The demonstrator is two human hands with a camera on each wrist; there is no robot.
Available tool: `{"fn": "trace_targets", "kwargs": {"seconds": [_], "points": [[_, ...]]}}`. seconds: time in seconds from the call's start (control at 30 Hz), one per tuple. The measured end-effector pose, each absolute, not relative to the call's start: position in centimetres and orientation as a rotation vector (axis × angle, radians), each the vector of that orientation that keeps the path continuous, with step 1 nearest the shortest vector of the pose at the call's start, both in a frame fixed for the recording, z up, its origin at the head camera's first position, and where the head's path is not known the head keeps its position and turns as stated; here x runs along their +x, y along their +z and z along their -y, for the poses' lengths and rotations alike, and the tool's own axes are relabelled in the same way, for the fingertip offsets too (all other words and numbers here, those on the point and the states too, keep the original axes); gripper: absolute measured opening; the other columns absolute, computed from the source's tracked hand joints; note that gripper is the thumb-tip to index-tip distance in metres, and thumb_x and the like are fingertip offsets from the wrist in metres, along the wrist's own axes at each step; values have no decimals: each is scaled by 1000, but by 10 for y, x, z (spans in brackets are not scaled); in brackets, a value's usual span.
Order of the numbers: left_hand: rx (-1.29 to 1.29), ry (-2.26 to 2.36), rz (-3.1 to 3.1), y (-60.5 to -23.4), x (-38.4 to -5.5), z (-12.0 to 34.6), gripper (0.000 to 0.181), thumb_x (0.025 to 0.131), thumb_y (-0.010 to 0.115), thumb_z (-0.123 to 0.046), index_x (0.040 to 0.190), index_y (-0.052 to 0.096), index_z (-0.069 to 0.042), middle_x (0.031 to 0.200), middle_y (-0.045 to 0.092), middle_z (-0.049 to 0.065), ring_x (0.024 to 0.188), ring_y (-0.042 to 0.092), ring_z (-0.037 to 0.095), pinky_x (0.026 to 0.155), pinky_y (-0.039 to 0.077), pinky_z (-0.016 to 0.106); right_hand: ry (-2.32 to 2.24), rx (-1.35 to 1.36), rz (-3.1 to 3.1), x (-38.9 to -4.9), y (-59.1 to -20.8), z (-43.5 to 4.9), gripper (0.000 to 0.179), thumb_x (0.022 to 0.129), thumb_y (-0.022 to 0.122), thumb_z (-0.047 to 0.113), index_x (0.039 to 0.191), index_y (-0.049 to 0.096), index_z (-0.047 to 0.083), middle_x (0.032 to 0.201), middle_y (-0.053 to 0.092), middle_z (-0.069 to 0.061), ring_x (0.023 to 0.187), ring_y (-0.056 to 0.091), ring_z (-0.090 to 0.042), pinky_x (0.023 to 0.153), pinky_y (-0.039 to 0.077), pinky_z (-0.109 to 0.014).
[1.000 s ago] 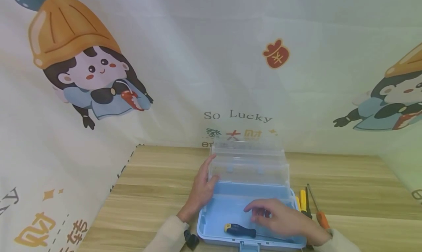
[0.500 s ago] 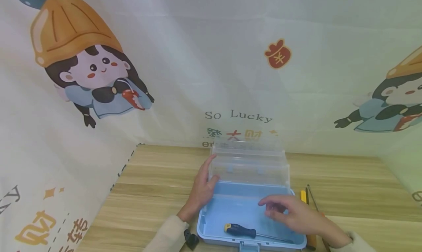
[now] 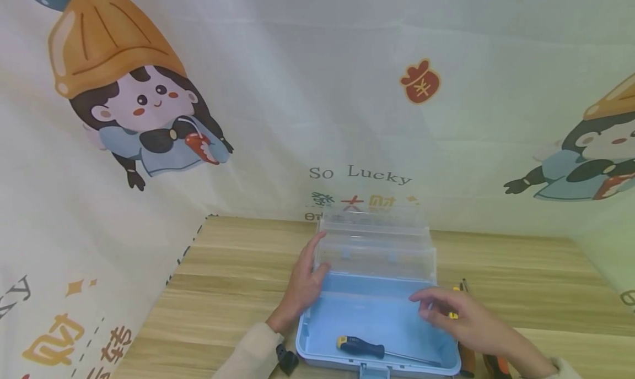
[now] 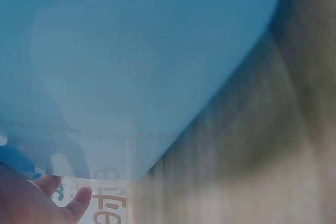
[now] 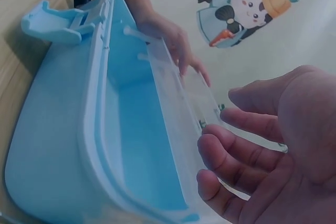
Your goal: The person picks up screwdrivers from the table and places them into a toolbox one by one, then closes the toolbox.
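A light blue toolbox (image 3: pixel 392 313) stands open on the table, its clear stacked trays (image 3: pixel 374 258) raised at the back. Inside, near the front wall, lies a screwdriver with a dark blue and yellow handle (image 3: pixel 364 347). My left hand (image 3: pixel 303 280) holds the left side of the clear trays, thumb toward the front and fingers behind. Over the box's right rim hovers my right hand (image 3: pixel 458 315), fingers loosely curved and nothing in them. In the right wrist view the right hand (image 5: pixel 262 150) shows its palm and bare fingertips beside the toolbox wall (image 5: pixel 58 124).
Right of the box lie several tools, partly hidden under my right arm, one with an orange and black handle (image 3: pixel 496 365). A blue latch (image 3: pixel 374 371) sticks out at the box's front. Behind the wooden table (image 3: pixel 238 269) hangs a printed cloth (image 3: pixel 278 92).
My right hand has moved to the right, from above the inside of the box to its right rim, now covering more of the tools there. The left hand and the screwdriver stay put.
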State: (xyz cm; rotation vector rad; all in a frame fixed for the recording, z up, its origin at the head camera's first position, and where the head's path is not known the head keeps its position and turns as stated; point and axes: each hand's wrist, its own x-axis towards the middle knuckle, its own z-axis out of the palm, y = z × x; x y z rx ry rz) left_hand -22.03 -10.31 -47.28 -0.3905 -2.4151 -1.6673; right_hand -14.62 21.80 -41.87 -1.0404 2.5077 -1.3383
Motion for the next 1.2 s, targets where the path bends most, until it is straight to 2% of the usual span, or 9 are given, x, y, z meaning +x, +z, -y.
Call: {"fn": "trace_targets", "kwargs": {"seconds": [0.23, 0.47, 0.53, 0.7, 0.77, 0.93, 1.17, 1.2], "points": [[-395, -1668, 2415, -473, -220, 103, 64, 97, 52, -6, 153, 33, -29, 160, 31, 1, 148, 29, 26, 119, 25, 54, -1427, -923, -2481, -144, -422, -239, 30, 100, 54, 4, 129, 58, -1, 107, 65, -7, 89, 63, -13, 67, 57, -28], [-406, -1673, 2403, -474, -221, 103, 64, 97, 52, -5, 153, 33, -28, 161, 31, 0, 148, 28, 26, 119, 24, 56, -1502, -807, -2491, -140, -427, -257, 33, 101, 52, 5, 132, 55, -5, 121, 66, 2, 102, 63, -5, 80, 58, -24], [-402, -1679, 2400, -474, -220, 103, 63, 97, 53, -6, 153, 34, -28, 160, 31, -1, 148, 28, 26, 119, 24, 56, -1503, -734, -2484, -138, -427, -263, 35, 102, 51, 7, 134, 54, -5, 123, 65, -3, 102, 63, -4, 80, 58, -25], [-390, -1708, 2389, -475, -220, 103, 63, 96, 53, -6, 153, 34, -25, 161, 31, 2, 148, 28, 28, 119, 23, 58, -1424, -522, -2514, -136, -426, -274, 40, 103, 51, 17, 137, 51, -4, 128, 59, -26, 102, 61, 1, 79, 57, -23], [-386, -1709, 2391, -475, -220, 103, 63, 96, 53, -6, 153, 34, -24, 161, 31, 2, 148, 28, 28, 118, 24, 58, -1396, -468, -2529, -135, -427, -279, 41, 103, 51, 19, 137, 51, -4, 133, 56, -29, 105, 59, 4, 81, 56, -21], [-377, -1684, 2412, -476, -221, 103, 62, 97, 52, -7, 153, 34, -25, 160, 31, -1, 148, 28, 26, 119, 24, 57, -1346, -361, -2601, -132, -432, -287, 41, 103, 53, 23, 136, 53, -1, 136, 56, -25, 106, 57, 6, 82, 55, -21], [-381, -1674, 2417, -477, -222, 102, 62, 96, 52, -6, 153, 34, -24, 160, 32, 0, 148, 29, 27, 119, 24, 57, -1316, -137, -2577, -131, -434, -297, 51, 102, 52, 34, 142, 49, 2, 140, 54, -23, 110, 64, -24, 81, 57, -33], [-382, -1674, 2416, -476, -221, 102, 63, 96, 52, -6, 154, 34, -24, 160, 32, 0, 147, 29, 27, 118, 25, 57, -1317, -124, -2575, -131, -435, -299, 51, 102, 52, 34, 142, 48, 2, 139, 54, -24, 109, 65, -24, 81, 57, -33]]}}
